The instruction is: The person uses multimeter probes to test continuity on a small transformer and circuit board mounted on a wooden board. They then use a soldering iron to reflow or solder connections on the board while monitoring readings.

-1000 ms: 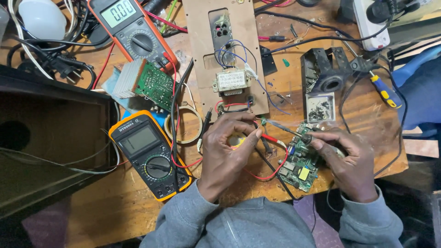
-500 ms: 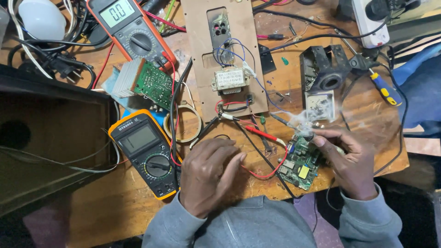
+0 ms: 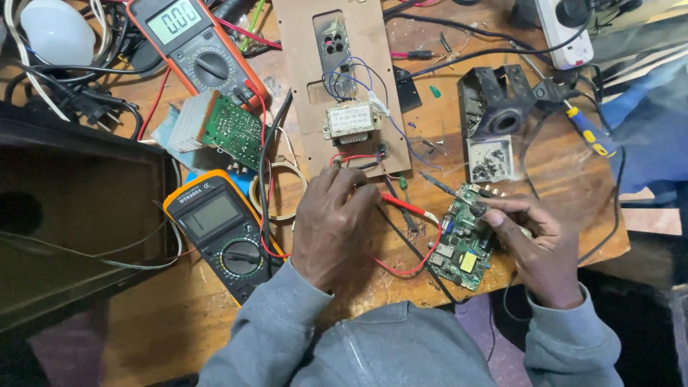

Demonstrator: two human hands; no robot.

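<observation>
Cluttered wooden bench (image 3: 215, 315): left hand (image 3: 331, 226) grip pinches red probe (image 3: 408, 208); right hand (image 3: 537, 247) grip holds soldering iron (image 3: 448, 188) over circuit board (image 3: 462, 244).

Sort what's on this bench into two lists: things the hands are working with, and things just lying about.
In hand:
left hand on the red probe
right hand holding the soldering iron
green circuit board

Lying about:
yellow multimeter
orange multimeter
wooden panel with transformer
blue-and-yellow screwdriver
white bulb

Two rectangular screens are seen: a lit grey-green one on the red multimeter (image 3: 192, 44) at the upper left, and a dull grey one on the yellow multimeter (image 3: 223, 233) at the lower left.
</observation>
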